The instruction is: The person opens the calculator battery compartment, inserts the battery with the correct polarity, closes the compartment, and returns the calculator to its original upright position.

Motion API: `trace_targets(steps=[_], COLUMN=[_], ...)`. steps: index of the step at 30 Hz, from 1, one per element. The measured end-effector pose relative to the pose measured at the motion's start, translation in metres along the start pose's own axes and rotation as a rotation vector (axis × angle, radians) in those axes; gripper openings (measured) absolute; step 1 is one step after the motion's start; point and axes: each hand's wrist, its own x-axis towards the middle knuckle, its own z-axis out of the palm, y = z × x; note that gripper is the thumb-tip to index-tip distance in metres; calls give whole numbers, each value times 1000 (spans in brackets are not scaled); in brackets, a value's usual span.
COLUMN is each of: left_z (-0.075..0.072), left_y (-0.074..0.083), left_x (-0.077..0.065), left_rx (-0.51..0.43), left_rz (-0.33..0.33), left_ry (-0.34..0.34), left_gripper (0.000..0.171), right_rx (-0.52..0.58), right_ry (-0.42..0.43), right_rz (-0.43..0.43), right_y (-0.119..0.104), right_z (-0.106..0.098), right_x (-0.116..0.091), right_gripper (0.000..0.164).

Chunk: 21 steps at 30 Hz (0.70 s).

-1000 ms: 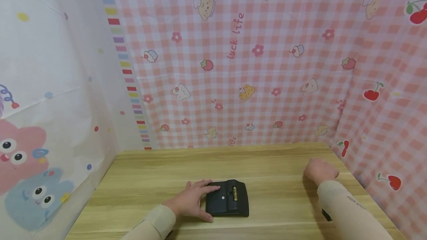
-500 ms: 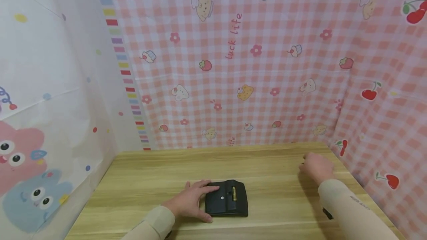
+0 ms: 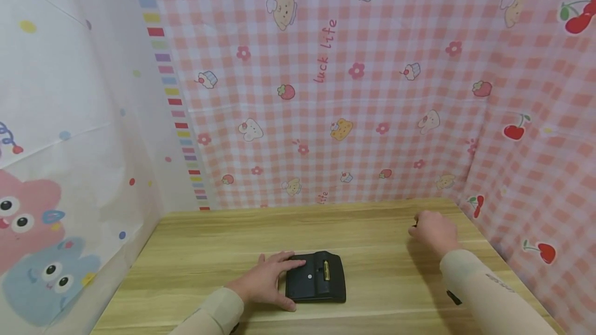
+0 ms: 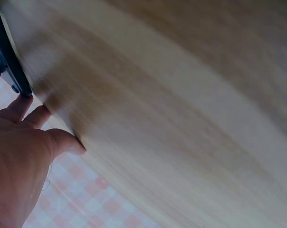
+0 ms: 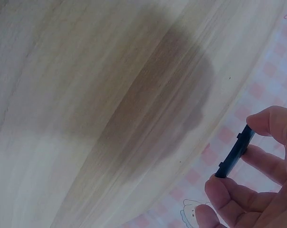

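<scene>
A black flat device point(image 3: 300, 288), which looks like a calculator lying back side up, sits on the wooden table. In its uncovered compartment lies a gold-coloured battery point(image 3: 326, 270). My left hand point(image 3: 264, 282) rests on the device's left side, fingers spread over the far left corner and thumb at the near left corner. Part of the device's dark edge point(image 4: 10, 54) shows beyond the fingertips in the left wrist view. Off to the right, my right hand point(image 3: 435, 232) is raised over the table. It pinches a small black battery cover point(image 5: 234, 153) with little tabs between thumb and fingers.
The wood-grain table point(image 3: 223, 237) ends at a pink checked cloth point(image 3: 307, 112) hung at the back and right. A white cloth point(image 3: 79, 76) with cartoon prints hangs on the left. The right hand's shadow point(image 5: 157, 95) falls on the tabletop.
My right hand has moved slightly left and away from me, turning so that a dark bit of the cover shows at its fingertips. The left hand and the device stay in place.
</scene>
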Motion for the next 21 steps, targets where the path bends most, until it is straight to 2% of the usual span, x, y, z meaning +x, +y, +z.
trace_targets(steps=[15,21], left_z=[2,2], left_y=[-1,-2], left_x=[0,0], left_rx=[-3,-8], left_rz=[-8,9], left_ry=[3,10], left_gripper=[97,98], right_rx=[-2,6], right_ry=[-9,-13], right_rz=[-15,-16], right_y=[3,3], right_z=[5,5], right_x=[0,0], right_gripper=[46,45])
